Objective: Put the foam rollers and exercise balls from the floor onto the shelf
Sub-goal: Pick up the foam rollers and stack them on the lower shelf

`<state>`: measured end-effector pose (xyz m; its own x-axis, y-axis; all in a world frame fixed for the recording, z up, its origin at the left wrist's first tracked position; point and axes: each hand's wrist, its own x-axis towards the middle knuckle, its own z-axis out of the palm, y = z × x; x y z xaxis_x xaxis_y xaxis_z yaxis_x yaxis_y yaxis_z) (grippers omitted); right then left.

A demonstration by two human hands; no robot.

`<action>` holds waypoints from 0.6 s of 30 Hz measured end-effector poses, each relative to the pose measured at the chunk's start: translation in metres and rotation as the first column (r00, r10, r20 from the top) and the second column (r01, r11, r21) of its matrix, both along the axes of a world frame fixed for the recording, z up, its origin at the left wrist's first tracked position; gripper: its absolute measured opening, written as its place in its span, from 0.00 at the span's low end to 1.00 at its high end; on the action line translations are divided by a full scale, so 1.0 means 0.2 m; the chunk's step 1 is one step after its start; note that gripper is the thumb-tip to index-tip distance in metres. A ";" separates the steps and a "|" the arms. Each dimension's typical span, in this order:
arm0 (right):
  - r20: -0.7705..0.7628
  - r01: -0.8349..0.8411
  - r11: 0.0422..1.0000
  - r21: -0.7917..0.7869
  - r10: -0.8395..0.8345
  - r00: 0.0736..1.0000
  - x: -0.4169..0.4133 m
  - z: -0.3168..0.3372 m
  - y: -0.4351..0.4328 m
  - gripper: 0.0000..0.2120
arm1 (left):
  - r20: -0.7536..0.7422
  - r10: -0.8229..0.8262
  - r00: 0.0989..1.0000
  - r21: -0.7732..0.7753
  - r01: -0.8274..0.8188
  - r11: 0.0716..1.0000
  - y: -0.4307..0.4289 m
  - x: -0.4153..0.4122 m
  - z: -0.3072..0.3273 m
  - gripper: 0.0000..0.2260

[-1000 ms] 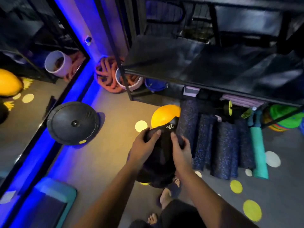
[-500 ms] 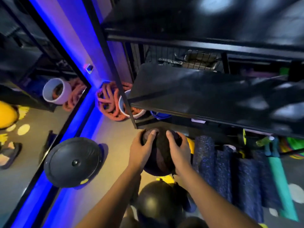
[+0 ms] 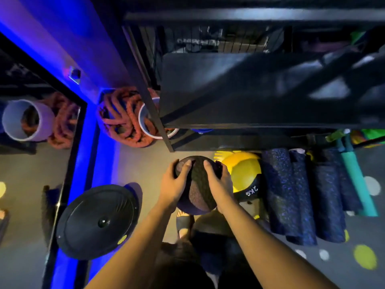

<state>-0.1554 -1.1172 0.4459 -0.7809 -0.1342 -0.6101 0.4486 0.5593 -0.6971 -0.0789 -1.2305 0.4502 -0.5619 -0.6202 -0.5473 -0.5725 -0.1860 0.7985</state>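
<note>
The person holds a dark, rough-skinned exercise ball (image 3: 196, 184) between both hands, off the floor and just short of the shelf's lower front edge. The left hand (image 3: 173, 186) wraps the ball's left side with its fingers curled over the surface. The right hand (image 3: 218, 184) clasps the right side in the same way, so the ball is gripped from both flanks.

Beyond the fingertips and higher up stands the black shelf (image 3: 239, 90), its dark board facing the hands. One of its corner posts comes down to the floor just past the left hand's fingertips.

Just right of the right hand, on the floor, lies a yellow ball (image 3: 243, 174) with a black band marked 2KG, partly covered by the right wrist. Further right lie dark speckled foam rollers (image 3: 279, 195) side by side, their far ends tucked under the shelf. Their outlines blur together, so their number is hard to tell. A teal roller (image 3: 358, 184) lies on the far side of them from the hands.

Left of the left forearm, a round black disc (image 3: 98, 222) rests on the floor. Beyond the left hand and off to its left, a coil of orange rope (image 3: 120, 119) sits against a white bucket (image 3: 142, 119) beside the shelf post. Between the forearms, below the held ball, a foot in a dark sandal (image 3: 183, 222) stands on the floor.
</note>
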 end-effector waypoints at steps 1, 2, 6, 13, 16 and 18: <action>0.022 0.005 1.000 0.022 -0.005 1.000 0.01 -0.11 0.00 0.44 | 0.022 -0.003 1.000 0.031 0.002 1.000 0.00 0.01 -0.10 0.21; 0.045 0.016 0.999 0.047 -0.018 0.999 0.03 -0.24 0.01 0.44 | 0.045 -0.001 0.999 0.073 -0.002 0.997 0.00 0.02 -0.24 0.23; 0.107 0.027 0.990 0.135 -0.042 0.993 0.09 -0.90 0.10 0.38 | 0.130 -0.001 0.991 0.201 -0.026 0.979 0.09 0.06 -0.90 0.17; 0.185 -0.038 0.992 0.122 0.015 0.983 0.09 -2.19 0.32 0.51 | 0.244 -0.059 0.968 0.188 0.013 0.982 0.25 0.03 -2.20 0.26; 0.173 -0.076 0.997 0.029 0.070 0.982 0.05 -2.49 0.38 0.44 | 0.196 -0.111 0.974 0.084 0.096 0.992 0.23 -0.06 -2.59 0.21; 0.112 -0.153 0.988 0.018 0.150 0.982 0.00 -2.63 0.34 0.38 | 0.165 -0.051 0.985 0.086 0.037 0.996 0.14 -0.16 -2.76 0.18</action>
<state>-0.1559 -1.0501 -0.0807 -0.6803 -0.2286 -0.6963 0.4308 0.6440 -0.6323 -0.1110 -1.2019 -0.1027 -0.4842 -0.5461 -0.6836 -0.7054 -0.2186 0.6743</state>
